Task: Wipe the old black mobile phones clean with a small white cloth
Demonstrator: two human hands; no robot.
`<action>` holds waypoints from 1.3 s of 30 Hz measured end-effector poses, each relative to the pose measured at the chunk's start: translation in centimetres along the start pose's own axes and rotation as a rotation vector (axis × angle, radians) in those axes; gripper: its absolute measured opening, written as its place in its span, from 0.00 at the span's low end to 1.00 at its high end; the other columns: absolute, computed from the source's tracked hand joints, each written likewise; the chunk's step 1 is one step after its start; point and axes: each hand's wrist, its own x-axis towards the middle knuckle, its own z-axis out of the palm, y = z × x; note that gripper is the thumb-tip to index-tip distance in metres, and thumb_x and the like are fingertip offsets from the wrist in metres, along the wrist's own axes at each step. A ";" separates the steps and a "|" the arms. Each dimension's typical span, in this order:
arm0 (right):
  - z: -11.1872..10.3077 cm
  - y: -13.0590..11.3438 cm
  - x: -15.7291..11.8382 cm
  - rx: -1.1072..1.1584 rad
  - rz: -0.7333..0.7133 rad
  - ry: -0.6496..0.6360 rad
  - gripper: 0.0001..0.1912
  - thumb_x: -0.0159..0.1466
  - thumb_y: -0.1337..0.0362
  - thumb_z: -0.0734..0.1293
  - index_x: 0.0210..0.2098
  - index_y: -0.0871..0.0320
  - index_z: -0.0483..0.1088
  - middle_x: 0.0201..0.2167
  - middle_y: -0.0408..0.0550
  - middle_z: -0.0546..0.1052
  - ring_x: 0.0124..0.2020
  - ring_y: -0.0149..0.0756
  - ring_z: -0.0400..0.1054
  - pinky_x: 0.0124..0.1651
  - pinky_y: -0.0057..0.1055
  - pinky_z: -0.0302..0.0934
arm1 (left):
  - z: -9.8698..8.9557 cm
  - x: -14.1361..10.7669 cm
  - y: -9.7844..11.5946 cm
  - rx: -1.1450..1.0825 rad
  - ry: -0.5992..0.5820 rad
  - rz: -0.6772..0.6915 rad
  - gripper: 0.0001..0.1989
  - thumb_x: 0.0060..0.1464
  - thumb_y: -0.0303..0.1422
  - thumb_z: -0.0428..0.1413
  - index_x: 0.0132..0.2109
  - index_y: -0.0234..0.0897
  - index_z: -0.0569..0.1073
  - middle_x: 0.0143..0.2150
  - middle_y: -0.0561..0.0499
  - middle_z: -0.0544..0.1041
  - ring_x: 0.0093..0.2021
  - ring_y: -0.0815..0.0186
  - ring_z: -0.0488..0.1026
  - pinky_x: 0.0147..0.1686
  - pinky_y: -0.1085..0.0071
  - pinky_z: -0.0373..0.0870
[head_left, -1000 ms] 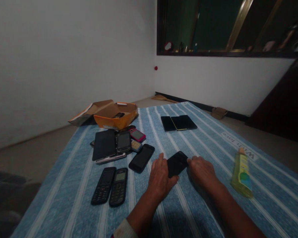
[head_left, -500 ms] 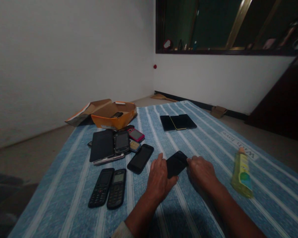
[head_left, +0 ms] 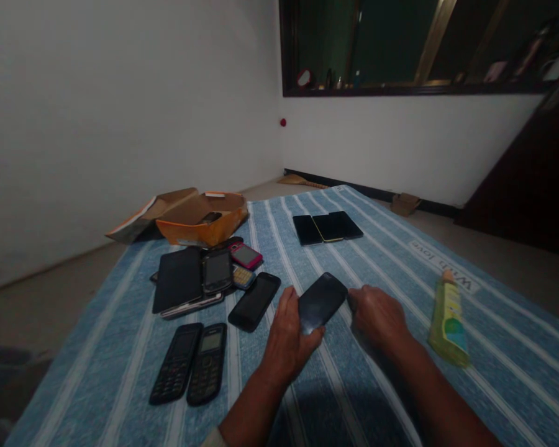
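A black smartphone [head_left: 323,301] is in my left hand [head_left: 286,338], fingers along its left edge and thumb at its near edge, its dark screen facing up. My right hand [head_left: 379,316] is closed beside the phone's right corner. Its fingertips are turned away, so whatever they pinch is hidden. Left of my left hand, another black smartphone [head_left: 254,301] lies on the striped cloth. Two black keypad phones, one with a grey screen [head_left: 207,364] and one darker [head_left: 177,363], rest side by side nearer to me.
An open orange cardboard box [head_left: 200,230] stands at the back left. In front of it are a piled black tablet-like slab [head_left: 179,280], a slider-like phone [head_left: 217,271] and a pink phone [head_left: 245,255]. Dark flat phones [head_left: 306,231] lie farther back. A yellow-green bottle [head_left: 448,326] lies at right.
The phone in my left hand has tilted so its screen shows more plainly and catches light. My right hand remains by its right edge. The whole view has shifted slightly.
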 end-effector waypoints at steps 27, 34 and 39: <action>-0.3 0.3 0.1 0.291 0.026 0.261 0.19 0.64 0.73 0.56 0.46 0.55 0.74 0.37 0.48 0.75 0.41 0.36 0.68 0.39 0.28 0.52 | -0.9 0.6 0.7 0.046 0.150 0.183 0.38 0.49 0.32 0.60 0.64 0.34 0.53 0.65 0.32 0.59 0.65 0.44 0.59 0.59 0.44 0.63; 0.2 0.0 0.1 0.303 0.020 0.356 0.20 0.65 0.72 0.56 0.49 0.56 0.73 0.36 0.49 0.76 0.40 0.36 0.67 0.40 0.28 0.54 | -0.9 0.5 0.7 0.042 0.122 0.159 0.39 0.49 0.32 0.60 0.64 0.35 0.51 0.65 0.32 0.58 0.66 0.44 0.57 0.60 0.43 0.61; 0.6 0.0 0.2 0.337 -0.007 0.417 0.21 0.63 0.74 0.56 0.50 0.58 0.73 0.36 0.50 0.76 0.40 0.37 0.67 0.41 0.28 0.55 | -0.7 0.5 0.6 0.040 0.165 0.190 0.38 0.49 0.31 0.60 0.64 0.34 0.52 0.65 0.32 0.58 0.66 0.45 0.58 0.60 0.45 0.63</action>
